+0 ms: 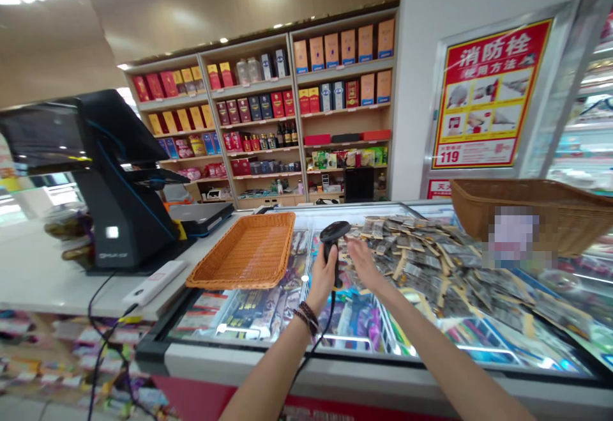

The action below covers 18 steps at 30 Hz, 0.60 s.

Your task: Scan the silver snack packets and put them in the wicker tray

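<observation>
A black barcode scanner (pixel 335 232) with a cable is gripped upright in my left hand (pixel 324 274), which wears a dark bracelet (pixel 309 319). Close beside it on the right is my right hand (pixel 363 262), its fingers stretched towards the scanner; I see nothing held in them. Both hands are above the glass top of a chest freezer (pixel 268 357). A spread pile of small dark packets (pixel 431 255) lies on the glass, right of and beyond my right hand. To the left of the scanner rests a shallow orange wicker basket (pixel 244 252).
A brown basket (pixel 565 210) stands at the freezer's right end. At left are a black checkout terminal (pixel 129 216) and a white power strip (pixel 154 282) on a counter (pixel 29 280). Cables hang at the counter's front. Shelves (pixel 258 133) of boxes and bottles line the back wall.
</observation>
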{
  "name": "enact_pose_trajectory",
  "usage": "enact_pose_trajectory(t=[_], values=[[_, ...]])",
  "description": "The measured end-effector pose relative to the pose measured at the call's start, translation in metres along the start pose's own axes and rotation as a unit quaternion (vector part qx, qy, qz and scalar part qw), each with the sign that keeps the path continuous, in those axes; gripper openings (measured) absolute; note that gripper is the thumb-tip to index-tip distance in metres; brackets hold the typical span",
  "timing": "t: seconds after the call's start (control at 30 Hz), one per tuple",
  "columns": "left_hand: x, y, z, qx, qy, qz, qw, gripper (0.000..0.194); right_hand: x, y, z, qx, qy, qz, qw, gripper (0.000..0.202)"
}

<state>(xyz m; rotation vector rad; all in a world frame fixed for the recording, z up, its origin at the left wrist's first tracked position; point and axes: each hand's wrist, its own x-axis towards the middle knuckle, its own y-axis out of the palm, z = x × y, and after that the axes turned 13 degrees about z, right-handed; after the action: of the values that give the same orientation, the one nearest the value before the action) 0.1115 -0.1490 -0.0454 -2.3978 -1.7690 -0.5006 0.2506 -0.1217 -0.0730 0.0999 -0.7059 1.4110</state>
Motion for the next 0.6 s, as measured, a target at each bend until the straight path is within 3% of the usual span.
enact_pose_trajectory(t=[0.13,0.23,0.33,0.47,0.6], values=[[0.003,-0.009,0.008,-0.012,-0.028,-0.011,0.999,0.063,0.011,-0.066,-0.022,-0.187,-0.025,-0.117,0.975,0.064],[0.008,-0.01,0.01,-0.025,-0.048,-0.005,0.999,0.066,0.012,-0.138,-0.034,-0.324,-0.019,-0.204,0.924,0.052],[0.012,-0.009,0.013,-0.04,-0.05,0.016,0.998,0.068,0.003,-0.215,-0.04,-0.439,0.054,-0.264,0.857,0.054],[0.015,-0.01,0.024,-0.068,-0.049,0.037,0.996,0.069,-0.019,-0.292,-0.052,-0.523,0.163,-0.286,0.786,0.058],[0.016,-0.014,0.036,-0.084,-0.045,0.038,0.995,0.064,-0.037,-0.32,-0.076,-0.546,0.248,-0.22,0.77,0.062]])
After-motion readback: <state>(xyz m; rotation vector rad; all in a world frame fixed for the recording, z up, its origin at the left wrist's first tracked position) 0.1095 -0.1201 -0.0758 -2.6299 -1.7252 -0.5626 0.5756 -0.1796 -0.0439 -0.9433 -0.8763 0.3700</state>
